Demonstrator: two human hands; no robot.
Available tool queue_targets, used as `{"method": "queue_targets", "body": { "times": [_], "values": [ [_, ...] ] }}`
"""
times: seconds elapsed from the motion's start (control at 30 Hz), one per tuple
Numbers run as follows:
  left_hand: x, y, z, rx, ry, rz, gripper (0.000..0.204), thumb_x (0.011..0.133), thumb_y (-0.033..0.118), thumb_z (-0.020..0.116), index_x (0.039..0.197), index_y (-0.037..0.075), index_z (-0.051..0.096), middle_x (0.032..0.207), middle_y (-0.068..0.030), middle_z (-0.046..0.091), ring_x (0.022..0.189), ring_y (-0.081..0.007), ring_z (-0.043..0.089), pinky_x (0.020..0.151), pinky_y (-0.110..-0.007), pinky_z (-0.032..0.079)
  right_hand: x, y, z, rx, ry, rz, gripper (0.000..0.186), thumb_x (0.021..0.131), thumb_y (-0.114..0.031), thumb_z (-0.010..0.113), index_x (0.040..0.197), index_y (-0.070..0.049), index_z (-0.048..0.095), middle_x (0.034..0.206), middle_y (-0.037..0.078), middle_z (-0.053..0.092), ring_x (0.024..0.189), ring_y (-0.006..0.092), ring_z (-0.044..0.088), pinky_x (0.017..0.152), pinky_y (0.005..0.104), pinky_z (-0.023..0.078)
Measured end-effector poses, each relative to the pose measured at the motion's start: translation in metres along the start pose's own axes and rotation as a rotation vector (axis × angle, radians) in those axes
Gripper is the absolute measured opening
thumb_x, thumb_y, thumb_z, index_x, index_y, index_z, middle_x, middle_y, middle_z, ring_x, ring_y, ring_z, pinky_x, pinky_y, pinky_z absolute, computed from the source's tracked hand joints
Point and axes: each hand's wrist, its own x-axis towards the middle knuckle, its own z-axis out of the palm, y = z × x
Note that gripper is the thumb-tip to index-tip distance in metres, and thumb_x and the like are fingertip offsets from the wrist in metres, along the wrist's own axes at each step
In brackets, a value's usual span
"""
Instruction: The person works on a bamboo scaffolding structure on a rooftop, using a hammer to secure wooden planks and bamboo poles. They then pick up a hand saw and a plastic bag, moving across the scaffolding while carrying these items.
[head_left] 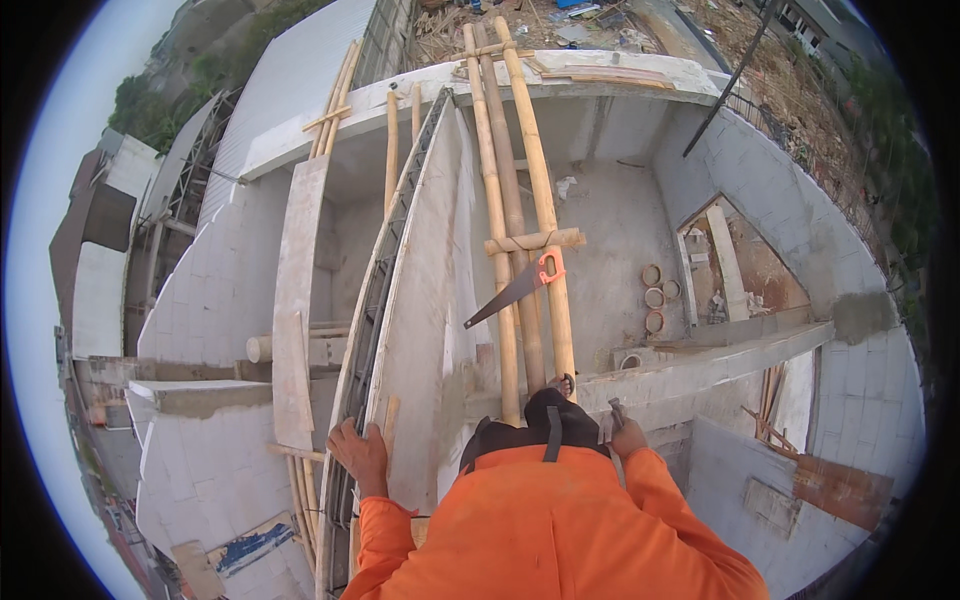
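My left hand [362, 456] rests on the top edge of a long wall form [375, 340], a narrow board-sided channel with dark steel bars inside. Its fingers are apart and hold nothing. In my right hand [629, 438], lowered beside my right hip, is a hammer [616, 407] with its metal head up. Ahead of me, a handsaw [512, 293] with an orange handle lies across a walkway of bamboo poles [552, 330]. A short bamboo crosspiece [535, 241] lies over the poles just beyond the saw. One foot shows on the poles below me.
Far below the poles lies a concrete floor [600, 220] with several round moulds or pipe rings [654, 298]. Left of the form runs a plank [297, 310] on bamboo. Light block walls [780, 190] enclose the rooms, and a concrete beam [710, 362] crosses at right.
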Motion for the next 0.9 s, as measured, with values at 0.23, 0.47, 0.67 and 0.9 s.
{"method": "queue_targets", "body": {
  "times": [0.23,0.47,0.67,0.9],
  "values": [
    [0.025,0.072,0.048,-0.335,-0.057,0.354,0.015,0.073,0.010,0.057,0.086,0.002,0.059,0.089,-0.0147,0.054,0.085,-0.0334,0.049,0.077,-0.044,0.041,-0.019,-0.098,-0.021,-0.319,-0.141,0.294,0.033,0.079,-0.020,0.051,0.105,-0.001,0.059,0.096,0.027,0.062,0.095,0.0424,0.058,0.082,0.0466,0.046],
    [0.049,0.174,0.266,-0.203,-0.914,0.404,0.024,0.077,0.018,0.057,0.096,0.004,0.063,0.100,-0.0167,0.060,0.096,-0.0343,0.055,0.084,-0.043,0.045,-0.037,-0.053,0.026,-0.309,-0.082,0.392,0.031,0.080,-0.026,0.054,0.100,-0.002,0.060,0.093,0.026,0.062,0.092,0.0435,0.058,0.080,0.0488,0.046],
    [0.061,0.262,0.495,-0.175,-1.010,0.471,0.028,0.076,0.023,0.059,0.098,0.006,0.065,0.101,-0.0192,0.064,0.096,-0.0367,0.060,0.083,-0.044,0.048,-0.045,-0.016,0.063,-0.225,-0.104,0.553,0.030,0.076,-0.025,0.060,0.097,-0.004,0.060,0.088,0.025,0.063,0.088,0.0423,0.060,0.076,0.0492,0.046],
    [0.063,0.379,0.693,-0.501,-1.107,0.287,0.060,0.073,0.021,0.059,0.129,0.007,0.042,0.107,-0.0238,0.059,0.097,-0.0343,0.060,0.081,-0.043,0.049,-0.055,0.028,0.082,0.050,0.096,0.707,0.034,0.073,-0.030,0.065,0.086,0.001,0.061,0.075,0.023,0.063,0.076,0.0437,0.061,0.066,0.0463,0.049]
  ]
}}
